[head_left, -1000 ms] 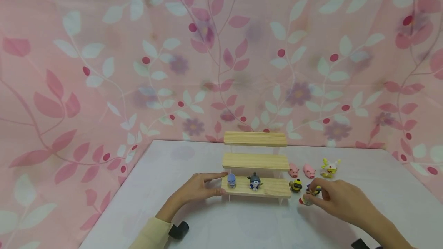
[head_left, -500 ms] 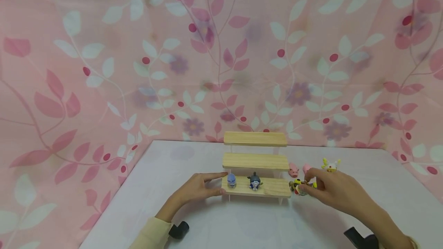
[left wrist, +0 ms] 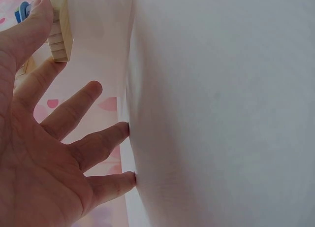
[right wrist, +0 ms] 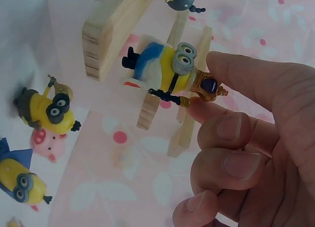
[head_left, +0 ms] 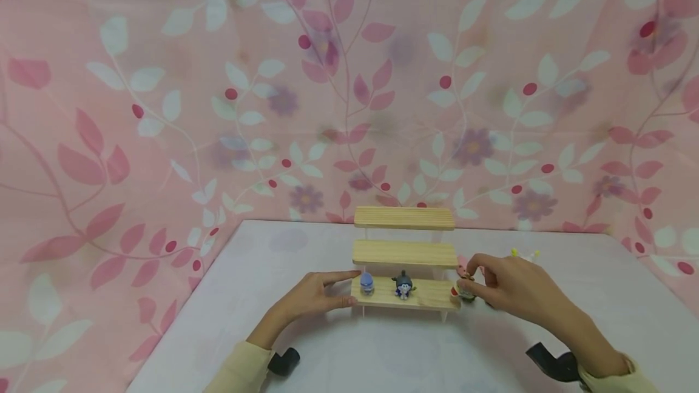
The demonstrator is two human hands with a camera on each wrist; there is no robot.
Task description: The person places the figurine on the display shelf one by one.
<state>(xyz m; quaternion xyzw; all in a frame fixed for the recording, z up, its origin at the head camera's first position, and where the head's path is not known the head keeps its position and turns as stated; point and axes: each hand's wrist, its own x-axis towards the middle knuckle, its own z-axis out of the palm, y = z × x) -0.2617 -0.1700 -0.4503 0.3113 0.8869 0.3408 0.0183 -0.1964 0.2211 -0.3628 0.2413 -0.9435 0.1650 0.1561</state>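
Note:
My right hand pinches a crowned minion figurine by its golden crown, between thumb and index fingertips. In the right wrist view the figurine wears a white-and-blue robe with red trim. It hangs close to the right end of the lowest board of a three-tier wooden display stand. At that board's left end, my left hand holds the front and back edges with thumb and index finger, the other fingers spread. A small blue figurine and a dark-haired figurine stand on this board.
Right of the stand, another minion, a blue-clad minion and a pink pig are on the white table. My right hand mostly hides a yellow-horned white figurine. Pink floral cloth hangs behind.
My right hand has lifted the crowned minion from among the other figurines and carried it left to the lowest board's right end. The left hand has stayed in place.

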